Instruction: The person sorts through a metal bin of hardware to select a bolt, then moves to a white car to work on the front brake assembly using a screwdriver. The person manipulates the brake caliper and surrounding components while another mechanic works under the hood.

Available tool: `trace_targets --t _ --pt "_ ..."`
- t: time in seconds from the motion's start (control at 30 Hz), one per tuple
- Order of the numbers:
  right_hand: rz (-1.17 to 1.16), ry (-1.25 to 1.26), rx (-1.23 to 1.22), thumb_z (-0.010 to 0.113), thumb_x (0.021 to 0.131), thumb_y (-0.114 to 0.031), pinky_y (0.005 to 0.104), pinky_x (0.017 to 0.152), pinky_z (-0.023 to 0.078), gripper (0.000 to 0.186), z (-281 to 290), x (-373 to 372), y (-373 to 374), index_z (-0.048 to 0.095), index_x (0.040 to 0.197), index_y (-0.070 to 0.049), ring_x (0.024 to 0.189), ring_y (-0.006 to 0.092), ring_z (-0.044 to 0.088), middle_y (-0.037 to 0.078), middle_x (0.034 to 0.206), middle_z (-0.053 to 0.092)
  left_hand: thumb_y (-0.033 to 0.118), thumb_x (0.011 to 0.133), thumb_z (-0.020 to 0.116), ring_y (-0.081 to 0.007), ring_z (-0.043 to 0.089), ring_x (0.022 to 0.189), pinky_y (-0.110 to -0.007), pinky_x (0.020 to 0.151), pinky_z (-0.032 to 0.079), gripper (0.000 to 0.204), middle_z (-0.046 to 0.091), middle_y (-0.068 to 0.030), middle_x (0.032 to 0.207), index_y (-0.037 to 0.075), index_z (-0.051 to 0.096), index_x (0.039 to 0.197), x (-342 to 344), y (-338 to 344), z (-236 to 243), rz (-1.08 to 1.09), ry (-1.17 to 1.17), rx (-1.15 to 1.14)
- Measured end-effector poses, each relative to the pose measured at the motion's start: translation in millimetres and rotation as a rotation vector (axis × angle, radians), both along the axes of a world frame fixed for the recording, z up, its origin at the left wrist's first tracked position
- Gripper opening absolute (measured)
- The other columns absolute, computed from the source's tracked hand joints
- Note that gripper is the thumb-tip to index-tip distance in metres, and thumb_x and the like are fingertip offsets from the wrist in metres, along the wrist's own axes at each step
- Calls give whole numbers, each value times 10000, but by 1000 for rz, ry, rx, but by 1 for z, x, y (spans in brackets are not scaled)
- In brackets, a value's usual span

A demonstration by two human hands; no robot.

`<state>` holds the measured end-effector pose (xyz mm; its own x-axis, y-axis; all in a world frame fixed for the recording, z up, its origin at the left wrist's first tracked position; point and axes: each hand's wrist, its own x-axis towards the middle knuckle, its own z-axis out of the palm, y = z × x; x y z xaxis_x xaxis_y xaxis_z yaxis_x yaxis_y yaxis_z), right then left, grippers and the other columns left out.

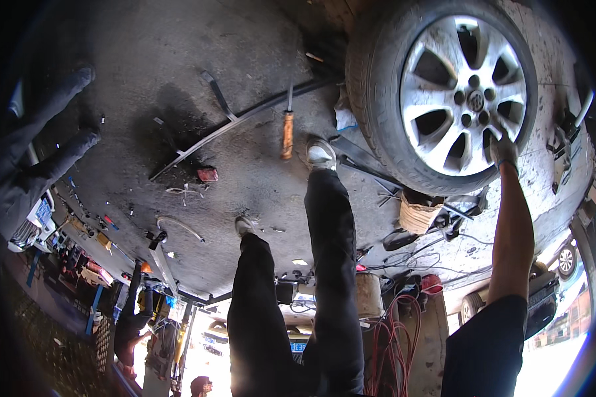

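Observation:
My right hand, in a greyish glove, grips the spoked rim of a car wheel near its lower edge. The fingers hook into an opening between two spokes, and their tips are partly hidden. The wheel has a black tyre and a silver alloy rim with several bolt holes around its centre cap. My left hand is outside the picture. Left of the wheel, a long tool with a worn orange handle and a metal shaft lies on the floor. One of my shoes is close to that handle.
A long dark bar with brackets crosses the stained floor, near a small red object. Below the wheel are a brown carton and loose cables. Red hoses hang lower down. Another person's legs are at the left.

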<state>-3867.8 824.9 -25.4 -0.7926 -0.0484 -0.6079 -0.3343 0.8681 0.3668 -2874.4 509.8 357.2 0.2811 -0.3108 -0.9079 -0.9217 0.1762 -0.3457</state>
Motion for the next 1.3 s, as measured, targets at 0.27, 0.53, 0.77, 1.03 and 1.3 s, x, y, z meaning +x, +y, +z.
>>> trace_targets --t 0.27,0.53,0.77,1.03,1.3 --pt "388 107 -886 784 921 -278 504 970 525 570 33 197 -185 610 1409 -39 1128 382 673 164 1096 743 187 981 580 -407 681 1024 -540 919 541 273 714 -200 1080 38 726 1158 -2 -179 -281 -927 504 -278" --pt "96 518 -493 618 837 -811 679 1199 272 1238 -42 320 -302 140 1646 -5 1494 556 282 368 1614 271 458 924 642 -420 637 1231 -527 1034 502 474 675 -225 1330 74 748 1180 -457 -108 -570 199 742 -232" --pt "302 664 -350 656 799 -835 664 961 487 1237 -59 316 -288 242 1583 28 1183 494 557 291 1385 464 220 821 704 -406 743 939 -496 840 597 263 758 -214 1010 44 765 1007 -488 -76 -597 -21 934 -513" --pt "133 279 -847 518 1039 -590 540 1074 493 760 30 348 -299 457 1488 20 1234 451 612 293 1321 624 187 923 696 -137 595 710 -324 658 502 171 588 -10 770 40 625 974 -423 -136 -408 541 992 348" --pt "-1109 -838 -1370 727 979 -539 339 1075 463 870 189 463 -245 412 1571 16 1255 180 571 120 1344 627 26 905 778 -157 617 1019 -289 898 524 381 583 -28 1065 45 578 1228 -444 -48 -192 264 1269 369"
